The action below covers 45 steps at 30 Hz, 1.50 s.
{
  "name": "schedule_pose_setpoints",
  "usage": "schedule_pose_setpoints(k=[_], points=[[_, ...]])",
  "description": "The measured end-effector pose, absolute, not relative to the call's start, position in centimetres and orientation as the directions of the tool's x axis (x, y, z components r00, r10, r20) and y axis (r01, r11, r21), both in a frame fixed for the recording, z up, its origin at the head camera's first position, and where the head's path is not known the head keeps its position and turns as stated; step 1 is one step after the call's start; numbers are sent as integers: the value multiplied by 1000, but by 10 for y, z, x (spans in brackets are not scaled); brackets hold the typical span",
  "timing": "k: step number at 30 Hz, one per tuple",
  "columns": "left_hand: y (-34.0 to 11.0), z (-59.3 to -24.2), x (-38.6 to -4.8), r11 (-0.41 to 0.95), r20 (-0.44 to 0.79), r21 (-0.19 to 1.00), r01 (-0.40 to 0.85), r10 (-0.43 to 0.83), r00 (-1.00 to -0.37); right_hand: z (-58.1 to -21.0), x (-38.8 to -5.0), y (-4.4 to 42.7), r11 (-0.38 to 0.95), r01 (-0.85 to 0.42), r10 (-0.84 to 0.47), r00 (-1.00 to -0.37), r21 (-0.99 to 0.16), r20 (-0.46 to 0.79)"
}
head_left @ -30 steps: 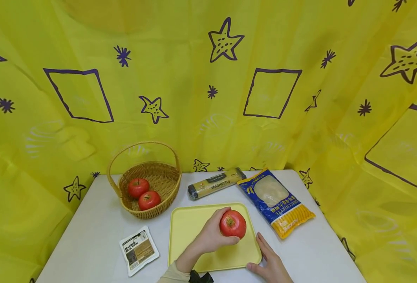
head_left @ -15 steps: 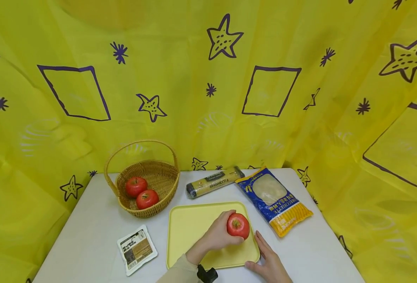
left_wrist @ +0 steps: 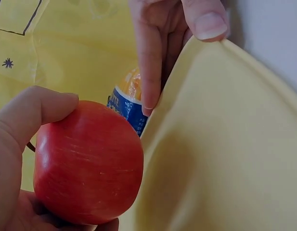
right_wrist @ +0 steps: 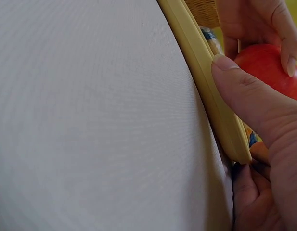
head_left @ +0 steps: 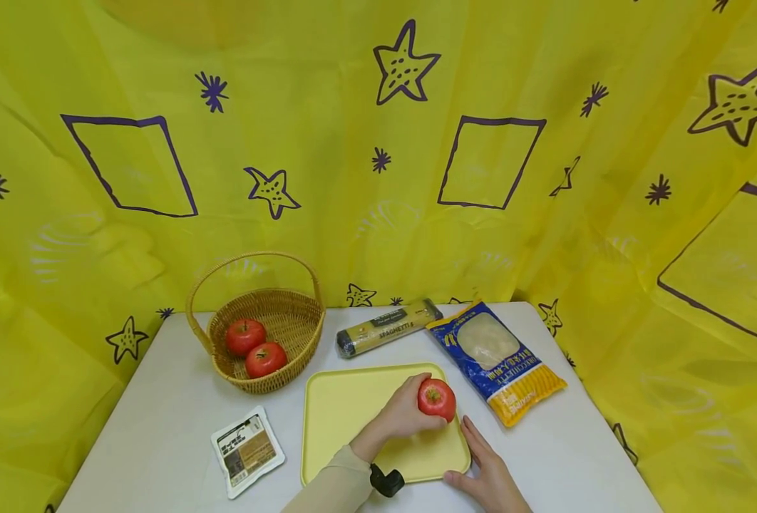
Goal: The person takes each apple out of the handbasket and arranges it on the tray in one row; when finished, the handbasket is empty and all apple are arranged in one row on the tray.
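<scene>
Curtain, yellow with dark starfish drawings, rises behind the far edge of a white table and along both its sides. On the table a pale yellow tray with rounded corners and a raised rim lies near the middle. A wicker basket stands far left, a narrow strip of table between it and the tray. Far right, a blue and orange bag of orecchiette slants along the tray's right edge, its near corner just beside the table's right edge. A spaghetti pack lies beyond the tray's far rim, one end meeting the bag's far corner in the head view.

The left hand is curled round a red apple, reaching across the tray. The right hand holds the tray's near right corner, thumb on the rim and fingers along the right side. A white-rimmed packet lies near left, a slim gap from the tray. The held apple is over the tray's right side; contact with the tray cannot be judged. Two more red apples sit together in the basket's left part.
</scene>
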<state>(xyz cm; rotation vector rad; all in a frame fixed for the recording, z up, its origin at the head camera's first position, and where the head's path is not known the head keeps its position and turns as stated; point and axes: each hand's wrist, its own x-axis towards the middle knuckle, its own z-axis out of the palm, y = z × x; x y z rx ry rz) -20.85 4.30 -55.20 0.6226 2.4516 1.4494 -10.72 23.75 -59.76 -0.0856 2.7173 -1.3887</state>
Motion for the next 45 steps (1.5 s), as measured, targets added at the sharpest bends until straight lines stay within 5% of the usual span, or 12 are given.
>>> schedule_pose_setpoints(k=[32,45], points=[[32,-564,-210,408,-11,894,188,439,-899,-592,-104,233,582,-60,-100,-995,-811,2],[-5,-519,-211,218,127,952,213,353,-927,-592,-105,233,585,-58,-91,-996,-809,6]])
